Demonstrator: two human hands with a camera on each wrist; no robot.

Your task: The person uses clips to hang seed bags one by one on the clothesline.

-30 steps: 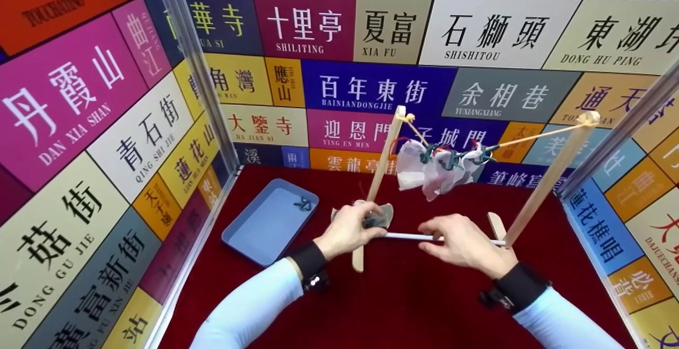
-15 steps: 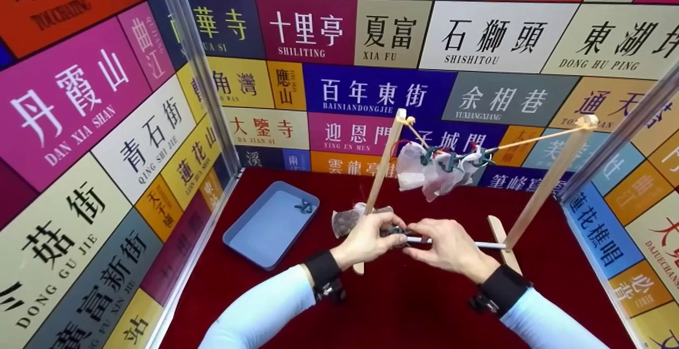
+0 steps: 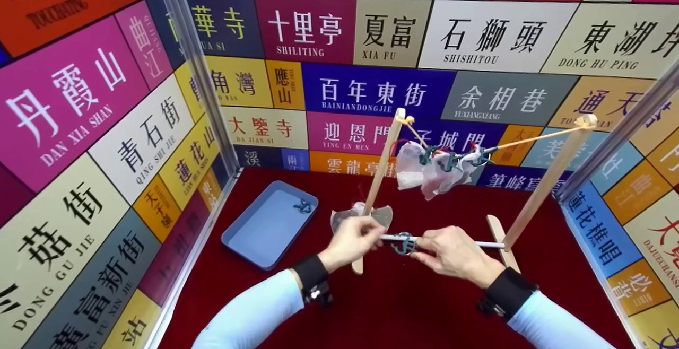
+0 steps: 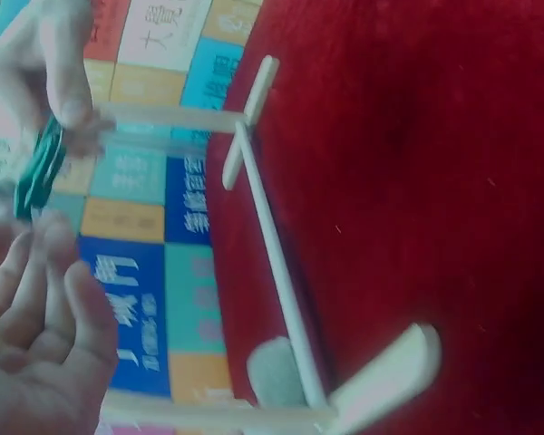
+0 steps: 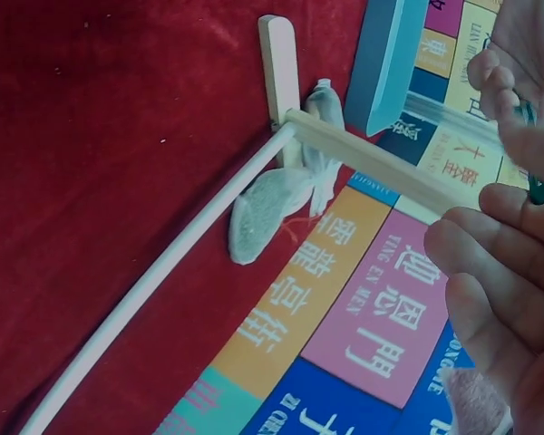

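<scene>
In the head view, the left hand (image 3: 354, 240) is moving leftward from where it was half a second ago, baring the green clip (image 3: 405, 243) that the right hand (image 3: 459, 251) is pinching in front of the white rod (image 3: 488, 244). From the left wrist, the left fingers are curving loosely just beside the clip; whether they're gripping anything, I cannot tell. From the right wrist, a gauzy pouch (image 5: 258, 213) is lying by a wooden post (image 5: 372, 163).

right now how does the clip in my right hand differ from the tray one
The held clip is pinched by the right hand; the tray clip lies untouched. The held clip is in midair; the tray clip rests in the blue tray. Both are green.
</scene>
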